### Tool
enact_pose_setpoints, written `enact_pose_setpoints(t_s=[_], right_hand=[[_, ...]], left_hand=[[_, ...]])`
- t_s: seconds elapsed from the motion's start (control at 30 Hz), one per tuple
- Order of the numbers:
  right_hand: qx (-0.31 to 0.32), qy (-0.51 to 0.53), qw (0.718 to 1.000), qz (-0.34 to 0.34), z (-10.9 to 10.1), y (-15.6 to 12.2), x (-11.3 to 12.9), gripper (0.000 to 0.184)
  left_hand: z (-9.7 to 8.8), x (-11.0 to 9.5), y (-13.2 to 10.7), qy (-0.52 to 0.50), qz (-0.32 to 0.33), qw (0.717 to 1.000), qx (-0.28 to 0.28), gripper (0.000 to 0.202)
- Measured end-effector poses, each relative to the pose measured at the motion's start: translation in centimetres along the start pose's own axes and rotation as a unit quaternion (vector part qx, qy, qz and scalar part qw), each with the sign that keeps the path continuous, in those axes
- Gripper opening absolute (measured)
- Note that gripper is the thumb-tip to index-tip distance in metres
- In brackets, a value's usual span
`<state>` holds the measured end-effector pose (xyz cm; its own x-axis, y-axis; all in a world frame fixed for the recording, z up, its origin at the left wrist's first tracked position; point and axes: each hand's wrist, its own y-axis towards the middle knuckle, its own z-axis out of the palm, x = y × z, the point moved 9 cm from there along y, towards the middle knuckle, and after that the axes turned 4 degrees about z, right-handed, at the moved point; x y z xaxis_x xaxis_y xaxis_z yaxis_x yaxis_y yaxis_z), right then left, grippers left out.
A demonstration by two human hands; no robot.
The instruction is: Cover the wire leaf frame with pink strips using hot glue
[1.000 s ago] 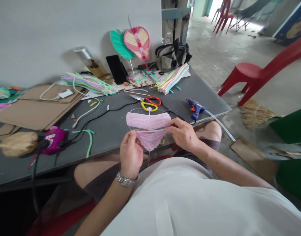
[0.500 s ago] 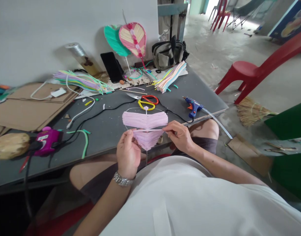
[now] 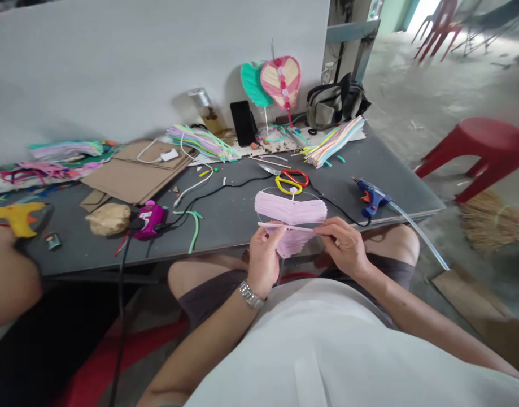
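Note:
A lilac pipe cleaner lies crosswise between my two hands, over a heart-shaped wire frame partly filled with lilac pipe cleaners. My left hand pinches it near the middle with thumb and fingers, and its left end sticks out past the thumb. At the right end, my right hand closes finger and thumb on it. Rows fill the upper and lower parts of the frame, with a narrow gap between them. Just beyond the frame's top lie scissors with red and yellow handles.
A blue glue gun lies at the table's right edge. Pipe cleaner bundles, a phone and two finished fans are at the back. Left are cardboard, a magenta plug box, a yellow glue gun and another person's arm.
The view has swung left, bringing another person's arm and the yellow glue gun into sight. My left hand has shifted inward along the pipe cleaner; my right hand still pinches its right end.

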<state>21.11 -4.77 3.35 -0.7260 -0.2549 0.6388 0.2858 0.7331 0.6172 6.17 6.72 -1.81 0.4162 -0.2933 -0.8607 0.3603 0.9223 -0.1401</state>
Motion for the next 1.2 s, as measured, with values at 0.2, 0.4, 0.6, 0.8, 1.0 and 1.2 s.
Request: enact_pose_setpoints(t_s=[0.2, 0.4, 0.6, 0.8, 1.0, 1.2], right_hand=[[0.014, -0.019, 1.000, -0.020, 0.1, 0.0, 0.5, 0.026], [0.019, -0.022, 0.999, -0.013, 0.1, 0.1, 0.4, 0.024], [-0.010, 0.016, 0.997, 0.069, -0.6, 0.2, -0.6, 0.016], [-0.038, 0.021, 0.988, 0.148, -1.6, -0.5, -2.0, 0.013], [-0.002, -0.028, 0.999, 0.025, -0.7, 0.0, 0.0, 0.011], [0.025, -0.146, 0.986, -0.071, -0.3, 0.4, 1.8, 0.012]], left_hand=[[0.7, 0.6, 0.2, -0.030, -0.014, 0.999, -0.004, 0.037], [0.1, 1.1, 0.3, -0.018, -0.023, 0.999, -0.026, 0.035], [-0.1, 0.7, 0.2, 0.004, -0.021, 0.999, -0.041, 0.030], [-0.2, 0.4, 0.1, 0.017, -0.008, 0.999, -0.040, 0.029], [0.0, 0.6, 0.1, 0.015, 0.002, 0.999, -0.038, 0.027], [-0.3, 0.8, 0.1, 0.026, 0.010, 0.999, -0.040, 0.029]])
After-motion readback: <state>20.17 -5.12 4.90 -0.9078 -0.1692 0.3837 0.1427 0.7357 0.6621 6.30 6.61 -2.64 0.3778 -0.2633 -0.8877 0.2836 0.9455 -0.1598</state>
